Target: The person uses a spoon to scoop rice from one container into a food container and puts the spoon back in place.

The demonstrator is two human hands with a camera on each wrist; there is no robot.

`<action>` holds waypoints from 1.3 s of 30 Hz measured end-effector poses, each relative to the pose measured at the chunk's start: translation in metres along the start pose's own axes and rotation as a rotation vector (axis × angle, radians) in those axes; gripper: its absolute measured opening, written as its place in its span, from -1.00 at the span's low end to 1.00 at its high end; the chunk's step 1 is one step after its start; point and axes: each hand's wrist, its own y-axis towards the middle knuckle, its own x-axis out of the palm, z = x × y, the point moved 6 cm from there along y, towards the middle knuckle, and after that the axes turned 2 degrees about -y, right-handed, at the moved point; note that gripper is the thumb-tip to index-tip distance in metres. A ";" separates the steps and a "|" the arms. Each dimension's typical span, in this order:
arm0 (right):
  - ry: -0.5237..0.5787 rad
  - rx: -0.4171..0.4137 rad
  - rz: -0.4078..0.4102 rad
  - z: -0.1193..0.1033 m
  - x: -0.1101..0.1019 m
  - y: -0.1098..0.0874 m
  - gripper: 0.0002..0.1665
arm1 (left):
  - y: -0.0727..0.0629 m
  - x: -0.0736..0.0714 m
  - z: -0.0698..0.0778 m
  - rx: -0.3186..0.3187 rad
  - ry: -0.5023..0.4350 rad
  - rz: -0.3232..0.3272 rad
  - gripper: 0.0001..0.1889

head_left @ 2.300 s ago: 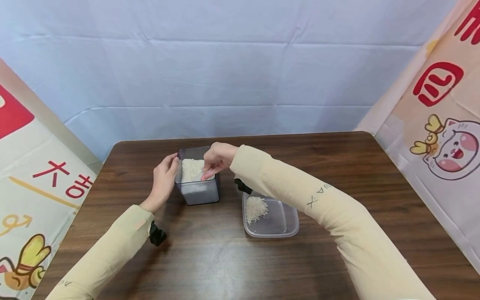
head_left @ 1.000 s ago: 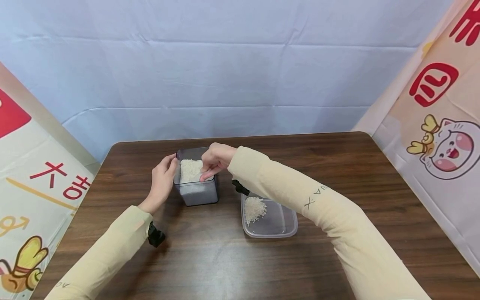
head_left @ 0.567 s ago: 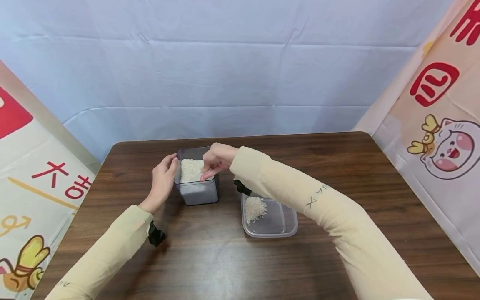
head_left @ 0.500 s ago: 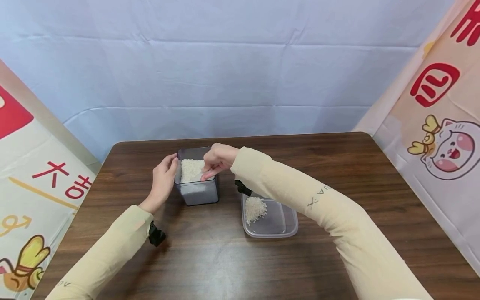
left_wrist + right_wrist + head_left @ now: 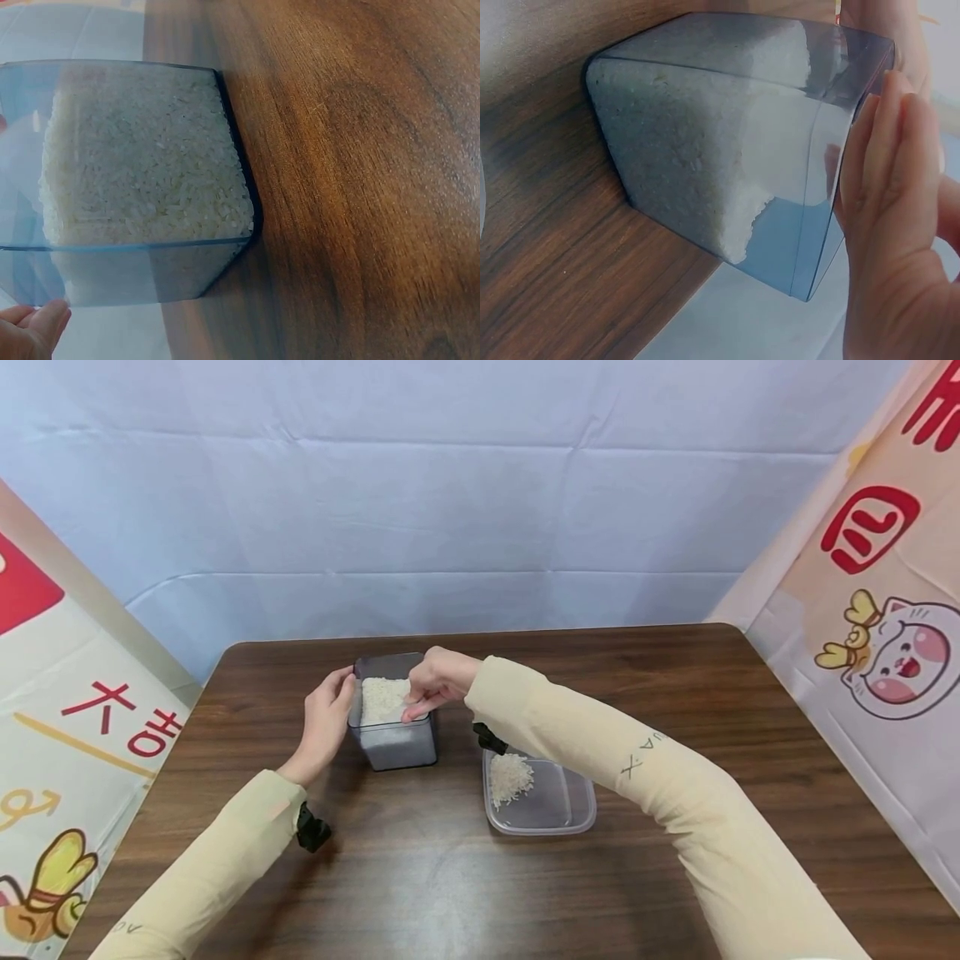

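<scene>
On the tabletop point(image 5: 675, 677), a rice-filled canister point(image 5: 397, 748) is standing left of a plastic tub point(image 5: 551, 797)
The left hand point(image 5: 326, 714) is clasping the canister; the right hand point(image 5: 437, 679) is reaching in, edging slightly rightward, its grip unclear

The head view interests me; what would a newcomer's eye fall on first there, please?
Probably the tinted container, left of centre on the table, with white rice inside, the left hand at its left side and the right hand reaching in at its right. Next, the shallow clear tub to its right, a small rice heap at its left end. Then the cartoon face on the right-hand banner.
</scene>
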 end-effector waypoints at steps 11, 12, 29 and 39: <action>0.009 -0.018 0.025 0.001 -0.001 -0.003 -0.67 | 0.003 -0.001 0.002 -0.003 -0.004 -0.014 -0.52; 0.009 -0.017 0.025 0.001 -0.001 -0.003 -0.66 | 0.003 -0.001 0.002 -0.003 -0.002 -0.014 -0.52; 0.052 -0.007 0.025 0.006 -0.002 -0.004 -0.67 | 0.003 -0.001 0.002 -0.007 0.005 -0.008 -0.54; 0.033 -0.005 0.025 0.007 -0.003 -0.005 -0.72 | 0.004 -0.001 0.003 -0.002 0.009 -0.003 -0.55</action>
